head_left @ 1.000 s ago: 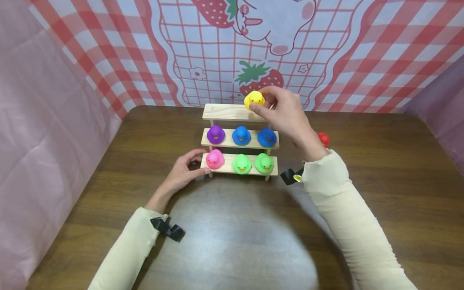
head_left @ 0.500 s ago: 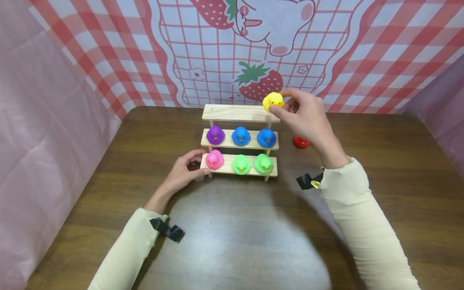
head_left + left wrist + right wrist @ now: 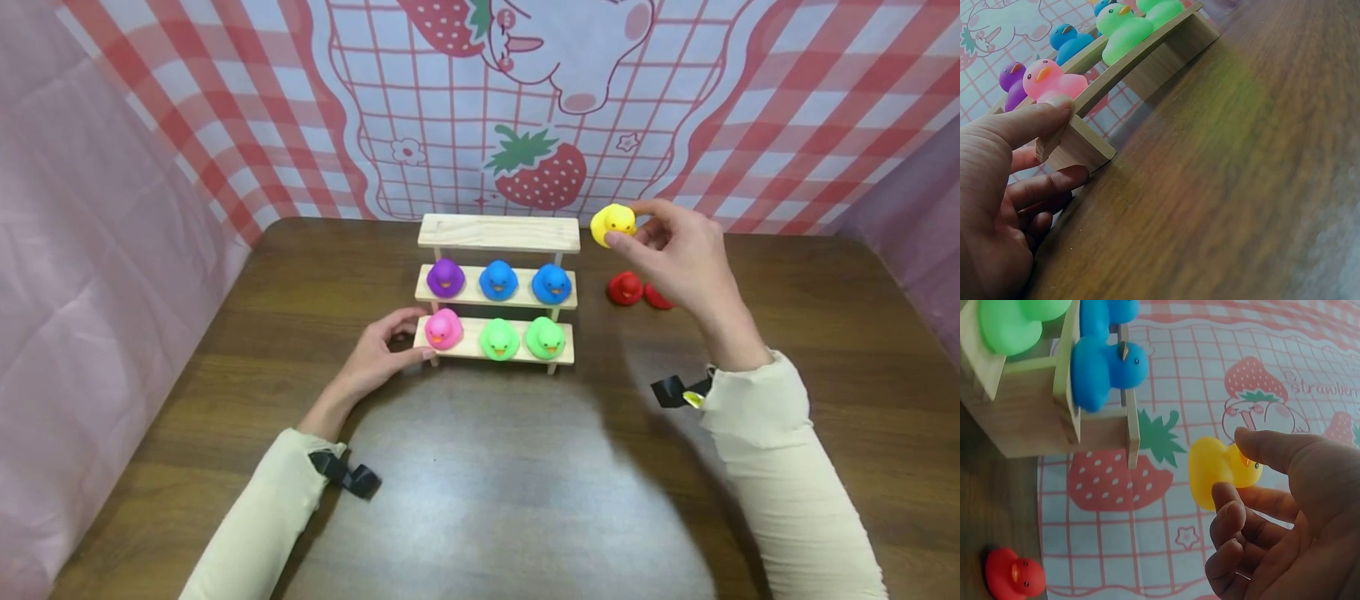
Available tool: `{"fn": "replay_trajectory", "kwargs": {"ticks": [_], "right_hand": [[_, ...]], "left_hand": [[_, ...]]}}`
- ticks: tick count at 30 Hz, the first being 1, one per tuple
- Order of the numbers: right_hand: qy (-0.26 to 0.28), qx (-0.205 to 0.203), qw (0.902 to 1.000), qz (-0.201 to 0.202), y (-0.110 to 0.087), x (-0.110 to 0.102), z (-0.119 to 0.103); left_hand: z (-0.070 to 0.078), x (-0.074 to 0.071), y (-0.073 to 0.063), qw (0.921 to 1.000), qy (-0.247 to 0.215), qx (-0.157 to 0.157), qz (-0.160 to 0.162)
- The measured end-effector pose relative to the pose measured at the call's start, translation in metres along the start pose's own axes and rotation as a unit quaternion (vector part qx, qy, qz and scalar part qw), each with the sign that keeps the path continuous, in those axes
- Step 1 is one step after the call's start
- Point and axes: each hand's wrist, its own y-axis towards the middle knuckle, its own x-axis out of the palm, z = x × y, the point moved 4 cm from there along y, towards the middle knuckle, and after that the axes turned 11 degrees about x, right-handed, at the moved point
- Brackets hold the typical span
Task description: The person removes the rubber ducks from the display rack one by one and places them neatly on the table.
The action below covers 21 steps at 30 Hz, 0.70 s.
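My right hand [image 3: 678,258] pinches a yellow rubber duck [image 3: 613,225] in the air, to the right of the three-tier wooden shelf [image 3: 498,233]. In the right wrist view the yellow duck [image 3: 1210,472] sits between thumb and fingers. My left hand [image 3: 375,354] grips the left end of the bottom tier, its thumb on the board beside a pink duck [image 3: 1054,84]. On that tier are also two green ducks [image 3: 499,339]. The middle tier bears a purple duck [image 3: 446,278] and two blue ducks [image 3: 551,284]. The top tier is bare.
Two red ducks [image 3: 626,288] stand on the brown wooden table [image 3: 510,483], right of the shelf; my right hand partly covers one. Behind the table hangs a red and white checked cloth [image 3: 262,125] with strawberries. Pink cloth [image 3: 90,250] hangs at the left side.
My right hand has carried the yellow duck rightward from over the top tier to beyond the shelf's right end. Both red ducks now show. My left hand has stayed put.
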Motion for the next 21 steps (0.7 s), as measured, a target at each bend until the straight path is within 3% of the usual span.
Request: {"fn": "replay_trajectory", "kwargs": {"ticks": [21], "right_hand": [[-0.019, 0.037, 0.9987, 0.028, -0.007, -0.025, 0.051]], "left_hand": [[0.001, 0.0, 0.0, 0.9999, 0.008, 0.009, 0.002]]}}
